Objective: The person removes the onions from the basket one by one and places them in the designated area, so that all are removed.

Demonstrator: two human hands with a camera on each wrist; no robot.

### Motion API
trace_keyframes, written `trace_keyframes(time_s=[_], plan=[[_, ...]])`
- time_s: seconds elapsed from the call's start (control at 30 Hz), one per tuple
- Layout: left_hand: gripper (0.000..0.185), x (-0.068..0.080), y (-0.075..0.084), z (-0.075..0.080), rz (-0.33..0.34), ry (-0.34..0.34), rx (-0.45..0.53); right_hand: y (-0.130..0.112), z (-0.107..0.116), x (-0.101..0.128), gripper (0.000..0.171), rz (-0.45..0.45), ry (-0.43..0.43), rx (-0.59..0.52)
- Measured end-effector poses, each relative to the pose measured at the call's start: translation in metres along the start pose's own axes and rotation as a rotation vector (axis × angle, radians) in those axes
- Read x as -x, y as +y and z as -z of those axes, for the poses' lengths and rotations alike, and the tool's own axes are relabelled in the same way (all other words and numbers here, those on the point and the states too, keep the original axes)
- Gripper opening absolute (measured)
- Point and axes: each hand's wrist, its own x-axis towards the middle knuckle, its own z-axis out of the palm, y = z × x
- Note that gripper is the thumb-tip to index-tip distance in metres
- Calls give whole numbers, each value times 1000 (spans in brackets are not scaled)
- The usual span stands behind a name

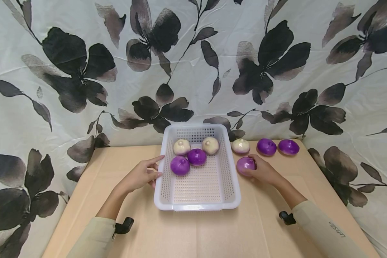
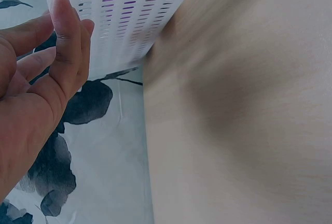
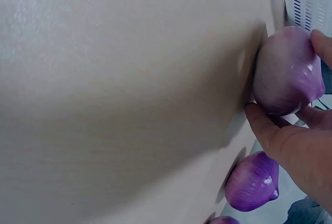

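1. The right hand [image 1: 263,171] grasps a pale purple onion [image 1: 245,164] that sits on the table [image 1: 193,233] just beside the right wall of the white basket [image 1: 197,206]; thumb and fingers curl round its sides.
2. The left hand [image 1: 140,175] is released; its straight fingers lie against the basket's left wall and hold nothing.
3. To do this step well, as I judge it, the grasp should sit low on the onion's widest part, since the skin looks smooth and the shape rounded; the left hand bracing the wall should keep the light basket from sliding.
4. Inside the basket lie two purple onions [image 1: 180,165] toward the back with two white onions [image 1: 182,147] behind them; the front half of the floor looks like the easier place to aim for.
5. Only the head view shows the white onion [image 1: 240,146] and two dark purple onions [image 1: 266,146] on the table behind the right hand.
6. The right wrist view shows the thumb under the onion [image 3: 286,71] and its pale streaked skin, which the head view does not resolve; the left wrist view shows the fingers [image 2: 66,42] near the slotted wall [image 2: 129,16], though whether they actually touch it I cannot tell there.
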Motion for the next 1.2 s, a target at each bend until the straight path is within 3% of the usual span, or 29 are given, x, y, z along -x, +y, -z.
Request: trace_keyframes(time_s=[0.27,0.47,0.63,0.8,1.07,1.2], plan=[[70,1,2,2,4,3,1,-3,4,2,87,12,-1,20],[70,1,3,3,1,6,3,-12,21,4,84,45,13,81],[70,1,4,4,2,9,2,-32,38,5,78,109,45,147],[70,1,3,4,-2,8,-8,-64,50,6,74,156,65,146],[70,1,3,1,2,7,4,-108,45,-11,67,307,-79,20],[70,1,3,-1,2,5,2,-127,36,-21,63,368,-146,46]])
